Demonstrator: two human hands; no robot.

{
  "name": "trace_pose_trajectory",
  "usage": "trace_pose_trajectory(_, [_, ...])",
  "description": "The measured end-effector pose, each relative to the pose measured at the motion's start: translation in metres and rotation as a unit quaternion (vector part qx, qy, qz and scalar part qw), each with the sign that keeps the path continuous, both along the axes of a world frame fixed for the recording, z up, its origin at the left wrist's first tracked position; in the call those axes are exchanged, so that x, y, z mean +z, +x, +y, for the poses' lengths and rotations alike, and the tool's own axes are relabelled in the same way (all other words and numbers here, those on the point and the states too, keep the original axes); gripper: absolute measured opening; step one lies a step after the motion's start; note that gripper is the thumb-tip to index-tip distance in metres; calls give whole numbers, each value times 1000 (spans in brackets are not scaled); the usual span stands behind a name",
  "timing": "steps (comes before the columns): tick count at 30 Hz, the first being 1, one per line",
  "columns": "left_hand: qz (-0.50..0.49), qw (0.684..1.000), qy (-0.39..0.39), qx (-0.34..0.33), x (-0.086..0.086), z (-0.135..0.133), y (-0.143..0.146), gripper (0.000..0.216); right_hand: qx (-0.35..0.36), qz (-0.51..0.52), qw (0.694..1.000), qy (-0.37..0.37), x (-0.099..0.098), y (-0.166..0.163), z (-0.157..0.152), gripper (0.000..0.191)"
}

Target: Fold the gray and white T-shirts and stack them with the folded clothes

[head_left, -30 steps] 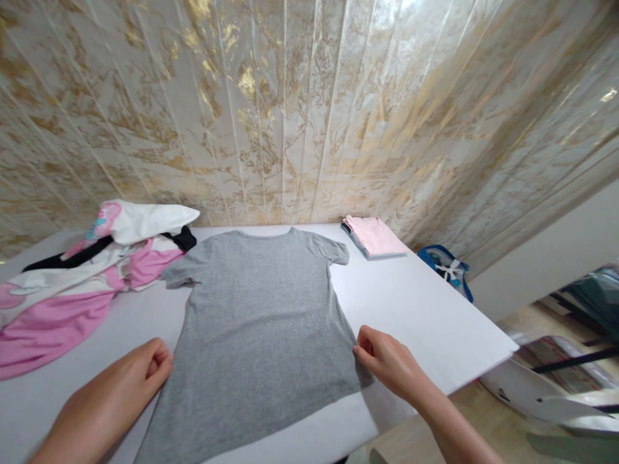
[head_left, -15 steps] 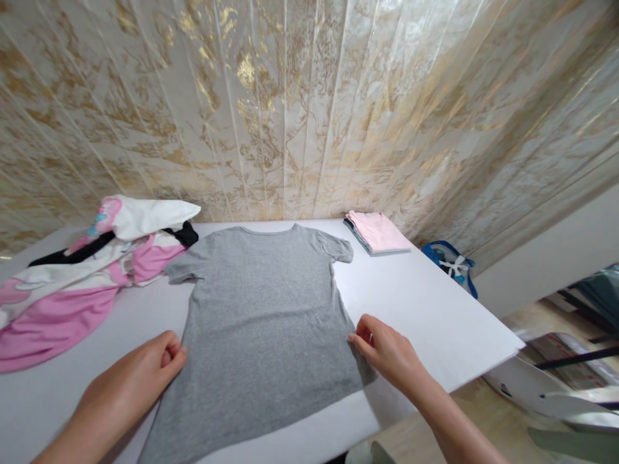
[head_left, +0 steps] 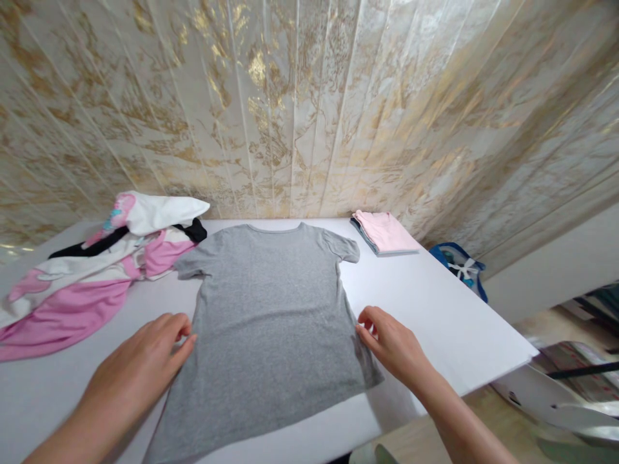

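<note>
A grey T-shirt lies flat on the white table, collar toward the wall and hem toward me. My left hand is at the shirt's left side edge, about halfway down, with fingers curled and pinched on the cloth. My right hand is at the right side edge, its fingertips also pinched on the fabric. Both short sleeves are spread outward.
A loose heap of pink, white and black clothes lies at the table's left. A folded pink stack sits at the back right by the gold-marbled wall. A blue bag stands beyond the table's right edge, above the floor.
Both hands have slid a little up the shirt's side edges, away from the hem. The left hand's fingers have uncurled somewhat onto the cloth. The view has shifted slightly.
</note>
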State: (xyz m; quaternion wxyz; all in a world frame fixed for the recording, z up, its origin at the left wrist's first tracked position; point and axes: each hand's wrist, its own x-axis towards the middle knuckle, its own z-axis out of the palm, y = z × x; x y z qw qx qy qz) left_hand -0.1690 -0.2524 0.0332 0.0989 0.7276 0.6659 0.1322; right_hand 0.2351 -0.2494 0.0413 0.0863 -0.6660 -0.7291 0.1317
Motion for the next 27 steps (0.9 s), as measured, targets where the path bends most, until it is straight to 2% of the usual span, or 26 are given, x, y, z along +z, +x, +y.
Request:
trace_pose_trajectory(3, [-28,992,38,-113,8,16,42,26,109,41,991,68,-1,-25,15,20])
trace_pose_trajectory(5, [-64,980,28,-187,4,27,70,30,172,57,980,81,-4,-45,26,28])
trace_pose_trajectory(7, [-67,971,16,-228,-4,34,90,34,208,53,973,79,-7,-62,32,34])
trace_pose_trajectory(11, [-33,973,0,-229,-12,31,95,32,243,35,968,48,-7,-70,25,33])
trace_pose_trajectory(15, [-23,975,-30,-217,-6,22,87,23,239,30,970,14,-1,-66,17,21])
trace_pose_trajectory(20, [-42,971,-33,-231,-3,20,98,27,245,19,968,49,-1,-77,20,29])
trace_pose_trajectory(25, [-69,956,-117,-259,5,3,94,20,294,12,956,-18,9,-75,2,18])
trace_pose_trajectory(27, [-82,954,-125,-260,8,0,92,21,307,26,951,-31,11,-72,-2,18])
